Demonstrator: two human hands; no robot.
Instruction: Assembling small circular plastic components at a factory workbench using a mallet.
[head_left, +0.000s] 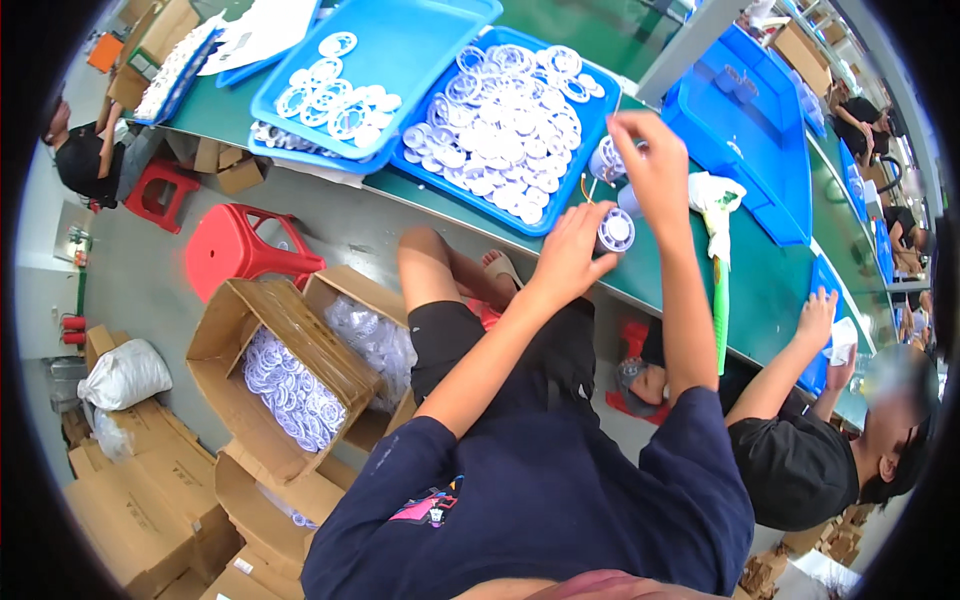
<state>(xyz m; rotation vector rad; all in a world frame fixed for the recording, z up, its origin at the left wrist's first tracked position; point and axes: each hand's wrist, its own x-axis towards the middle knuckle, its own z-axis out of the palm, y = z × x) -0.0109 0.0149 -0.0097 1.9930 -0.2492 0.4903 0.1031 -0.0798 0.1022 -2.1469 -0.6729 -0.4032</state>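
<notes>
Assembly step, I judge — left hand (572, 252) pinches 1 round white plastic wheel (615, 230); right hand (652, 165), fingers together, grips another (606, 160). Next calls for aligning both.

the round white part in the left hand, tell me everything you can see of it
The round white part is a small disc, seemingly plastic, with a ring of holes or ribs around a centre hub. It faces the camera, pinched at its left edge by the left hand, just over the green table edge. The right hand works just above it, holding a similar piece.
</notes>
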